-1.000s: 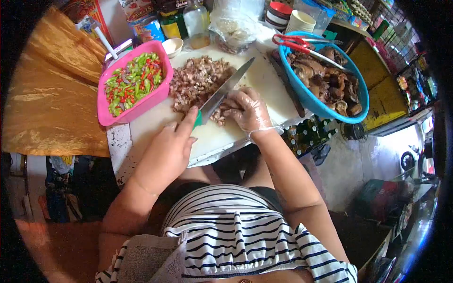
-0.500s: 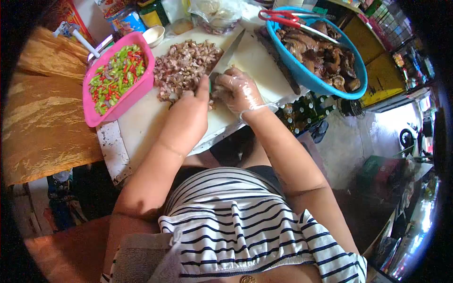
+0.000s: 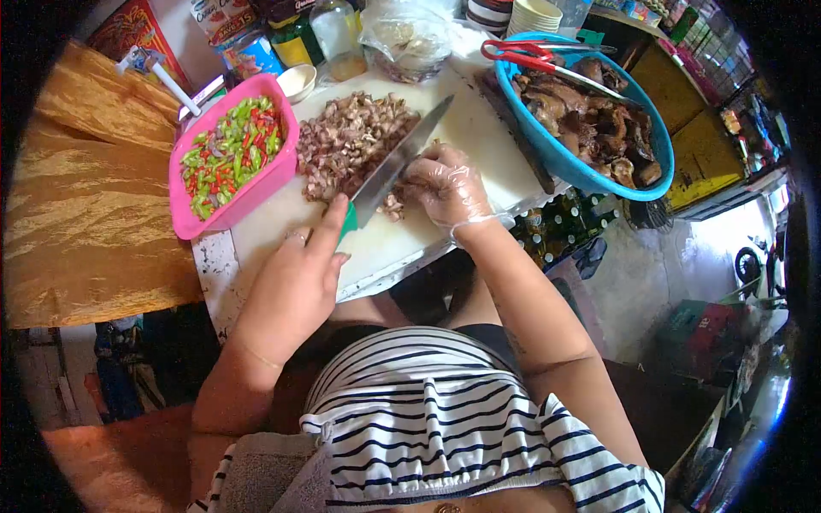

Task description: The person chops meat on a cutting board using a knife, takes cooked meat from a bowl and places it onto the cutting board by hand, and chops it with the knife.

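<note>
My left hand [image 3: 295, 282] is closed round the green handle of a large knife [image 3: 402, 162], index finger stretched toward the blade. The blade slants up and right across a white cutting board [image 3: 265, 222]. Beside it, my right hand [image 3: 449, 190], in a clear plastic glove, rests on the board with its fingers curled; what they hold is hidden. A heap of chopped meat [image 3: 355, 141] lies left of the blade, with a few small pieces between the blade and the gloved fingers.
A pink tub [image 3: 248, 192] of cut green and red chillies stands at the left. At the right, a blue basin [image 3: 590, 175] holds dark meat pieces, with red-handled tongs [image 3: 534, 58] across it. Behind the board are a small white bowl [image 3: 297, 80] and a plastic bag [image 3: 406, 38].
Half a second ago the hands were closer together over the meat. The left hand has since drawn back toward the lower left with the knife, and more of the blade shows.
</note>
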`<state>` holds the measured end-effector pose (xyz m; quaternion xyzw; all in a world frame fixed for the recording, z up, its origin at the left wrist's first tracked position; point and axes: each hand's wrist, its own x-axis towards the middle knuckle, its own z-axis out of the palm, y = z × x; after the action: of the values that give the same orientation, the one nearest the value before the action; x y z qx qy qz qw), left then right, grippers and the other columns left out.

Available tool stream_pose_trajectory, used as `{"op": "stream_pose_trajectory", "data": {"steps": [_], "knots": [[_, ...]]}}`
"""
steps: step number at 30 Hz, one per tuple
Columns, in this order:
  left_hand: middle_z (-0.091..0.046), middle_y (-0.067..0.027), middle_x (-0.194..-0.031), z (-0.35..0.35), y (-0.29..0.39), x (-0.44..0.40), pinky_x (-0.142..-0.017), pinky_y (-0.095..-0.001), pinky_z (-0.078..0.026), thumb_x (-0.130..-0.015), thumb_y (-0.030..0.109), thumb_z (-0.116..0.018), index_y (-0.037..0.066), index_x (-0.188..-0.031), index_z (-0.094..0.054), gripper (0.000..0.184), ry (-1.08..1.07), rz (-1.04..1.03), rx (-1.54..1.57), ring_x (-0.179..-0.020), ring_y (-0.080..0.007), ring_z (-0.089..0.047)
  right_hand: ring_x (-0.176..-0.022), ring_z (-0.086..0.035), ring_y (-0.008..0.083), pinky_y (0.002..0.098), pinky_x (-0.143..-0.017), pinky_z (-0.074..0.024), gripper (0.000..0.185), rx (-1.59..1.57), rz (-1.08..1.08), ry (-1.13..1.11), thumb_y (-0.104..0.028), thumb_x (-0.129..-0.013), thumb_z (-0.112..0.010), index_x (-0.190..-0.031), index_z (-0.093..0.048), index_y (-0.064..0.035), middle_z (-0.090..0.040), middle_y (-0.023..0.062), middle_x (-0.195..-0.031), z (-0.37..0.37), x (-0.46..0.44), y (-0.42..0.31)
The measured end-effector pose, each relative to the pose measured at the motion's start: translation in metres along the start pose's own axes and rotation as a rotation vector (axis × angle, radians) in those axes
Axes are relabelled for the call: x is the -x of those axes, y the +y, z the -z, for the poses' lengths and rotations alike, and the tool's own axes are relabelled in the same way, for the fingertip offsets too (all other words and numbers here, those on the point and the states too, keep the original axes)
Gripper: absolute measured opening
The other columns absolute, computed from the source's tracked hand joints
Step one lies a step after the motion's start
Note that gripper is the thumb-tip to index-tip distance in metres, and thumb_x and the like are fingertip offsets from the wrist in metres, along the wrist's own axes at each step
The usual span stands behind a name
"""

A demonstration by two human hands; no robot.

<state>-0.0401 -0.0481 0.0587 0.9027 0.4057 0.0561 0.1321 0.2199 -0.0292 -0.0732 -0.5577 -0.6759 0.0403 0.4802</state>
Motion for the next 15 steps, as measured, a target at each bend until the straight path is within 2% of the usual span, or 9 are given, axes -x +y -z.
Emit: {"op": "stream_pose_trajectory", "data": {"steps": [2, 6, 9, 13, 15], "knots": [[-0.064, -0.0309, -0.107, 0.002, 0.004, 0.004, -0.082, -0.0542, -0.051, -0.096, 0.012, -0.063, 0.005, -0.158, -0.035, 0.068, -0.104, 0.028, -0.041, -0.092, -0.0491, -0.064, -0.094, -0.065, 0.0382, 0.048, -0.083, -0.0535, 0.026, 0.034, -0.06, -0.042, -0.007, -0.069, -0.079, -0.094, -0.075, -0.0122, -0.067, 0.0135, -0.096, 0.0, 0.0, -0.003], [-0.066, -0.0295, -0.103, -0.031, 0.01, -0.019, -0.08, -0.0541, -0.052, -0.096, 0.01, -0.062, 0.005, -0.157, -0.036, 0.066, -0.074, 0.016, -0.058, -0.089, -0.048, -0.065, -0.096, -0.065, 0.0399, 0.0478, -0.085, -0.054, 0.023, 0.0, -0.061, -0.02, -0.009, -0.071, -0.078, -0.093, -0.075, -0.0109, -0.068, 0.0157, -0.102, -0.006, 0.002, 0.004], [-0.067, -0.0293, -0.097, -0.058, 0.01, -0.058, -0.078, -0.0546, -0.053, -0.096, 0.009, -0.061, 0.004, -0.157, -0.036, 0.066, 0.002, -0.02, -0.085, -0.085, -0.0487, -0.066, -0.09, -0.068, 0.039, 0.0444, -0.078, -0.0557, 0.023, 0.084, 0.073, -0.01, -0.003, -0.071, -0.081, -0.092, -0.073, -0.008, -0.068, 0.0155, -0.098, -0.002, 0.0, 0.004], [-0.067, -0.0317, -0.093, -0.07, -0.013, -0.084, -0.077, -0.0552, -0.053, -0.096, 0.01, -0.061, 0.003, -0.157, -0.035, 0.066, 0.05, -0.047, 0.069, -0.083, -0.0489, -0.066, -0.088, -0.068, 0.0369, 0.0429, -0.077, -0.0555, 0.023, 0.085, -0.051, -0.054, -0.005, -0.07, -0.083, -0.091, -0.075, -0.0094, -0.069, 0.0153, -0.094, 0.003, 0.005, 0.001], [-0.066, -0.0335, -0.094, -0.061, -0.021, -0.08, -0.079, -0.0548, -0.053, -0.095, 0.011, -0.062, 0.003, -0.157, -0.034, 0.068, 0.049, -0.042, 0.102, -0.085, -0.0481, -0.067, -0.088, -0.068, 0.0356, 0.0421, -0.077, -0.0556, 0.022, 0.025, -0.023, -0.048, -0.003, -0.07, -0.082, -0.091, -0.076, -0.0095, -0.069, 0.0144, -0.094, 0.002, 0.007, 0.005]]}}
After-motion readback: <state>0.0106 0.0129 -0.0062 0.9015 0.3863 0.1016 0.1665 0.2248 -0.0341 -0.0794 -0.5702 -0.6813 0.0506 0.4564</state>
